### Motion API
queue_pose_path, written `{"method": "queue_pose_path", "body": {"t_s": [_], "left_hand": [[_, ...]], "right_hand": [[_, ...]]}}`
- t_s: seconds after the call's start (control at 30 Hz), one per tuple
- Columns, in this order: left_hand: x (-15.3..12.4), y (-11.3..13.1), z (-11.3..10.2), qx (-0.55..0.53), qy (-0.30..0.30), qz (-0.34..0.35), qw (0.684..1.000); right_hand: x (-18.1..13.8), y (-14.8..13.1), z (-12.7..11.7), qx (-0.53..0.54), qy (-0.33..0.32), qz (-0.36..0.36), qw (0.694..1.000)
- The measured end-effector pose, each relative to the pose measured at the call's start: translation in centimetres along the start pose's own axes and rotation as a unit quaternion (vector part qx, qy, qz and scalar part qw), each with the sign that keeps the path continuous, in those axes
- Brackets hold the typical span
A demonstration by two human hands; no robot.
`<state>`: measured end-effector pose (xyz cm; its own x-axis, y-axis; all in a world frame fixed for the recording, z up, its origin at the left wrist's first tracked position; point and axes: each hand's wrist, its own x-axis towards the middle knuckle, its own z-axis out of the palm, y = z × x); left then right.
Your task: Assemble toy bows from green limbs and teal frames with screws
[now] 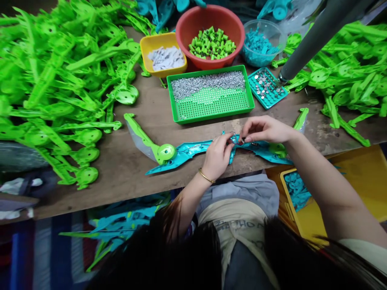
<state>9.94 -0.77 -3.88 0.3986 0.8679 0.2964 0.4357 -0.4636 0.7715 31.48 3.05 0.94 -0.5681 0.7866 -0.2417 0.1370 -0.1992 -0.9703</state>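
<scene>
A teal and green plastic toy assembly [181, 153] lies across the front edge of the wooden table [127, 169]. My left hand [217, 155], with a gold bangle on the wrist, grips the teal middle part from below. My right hand [263, 129] pinches a small metal piece at the same middle joint. Both hands meet over the centre of the assembly. Its green arms [142, 135] stretch out to the left and right.
A green tray [211, 96] of small metal pins sits behind the hands. Further back stand a yellow tub [163, 54], a red bowl [210, 34] of green tubes, a clear bowl [263, 42] and a teal tray [267, 86]. Green parts [54, 80] are heaped left and right. A yellow crate [347, 189] stands lower right.
</scene>
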Motion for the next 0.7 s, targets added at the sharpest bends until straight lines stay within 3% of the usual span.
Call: {"method": "queue_pose_path", "body": {"t_s": [0.2,0.47,0.53,0.7], "left_hand": [[0.3,0.8,-1.0,-0.028,-0.035,-0.001,0.999],[1.3,1.3,0.3,-0.103,0.001,-0.157,0.982],[1.5,1.4,0.5,-0.081,0.005,-0.146,0.986],[1.0,1.0,0.5,0.033,-0.009,-0.018,0.999]], "right_hand": [[0.0,0.4,0.0,-0.018,-0.014,-0.011,1.000],[-0.4,0.0,0.4,-0.060,-0.053,0.010,0.997],[-0.4,0.2,0.4,-0.062,-0.054,0.010,0.997],[-0.2,0.5,0.3,-0.047,0.007,-0.009,0.999]]}}
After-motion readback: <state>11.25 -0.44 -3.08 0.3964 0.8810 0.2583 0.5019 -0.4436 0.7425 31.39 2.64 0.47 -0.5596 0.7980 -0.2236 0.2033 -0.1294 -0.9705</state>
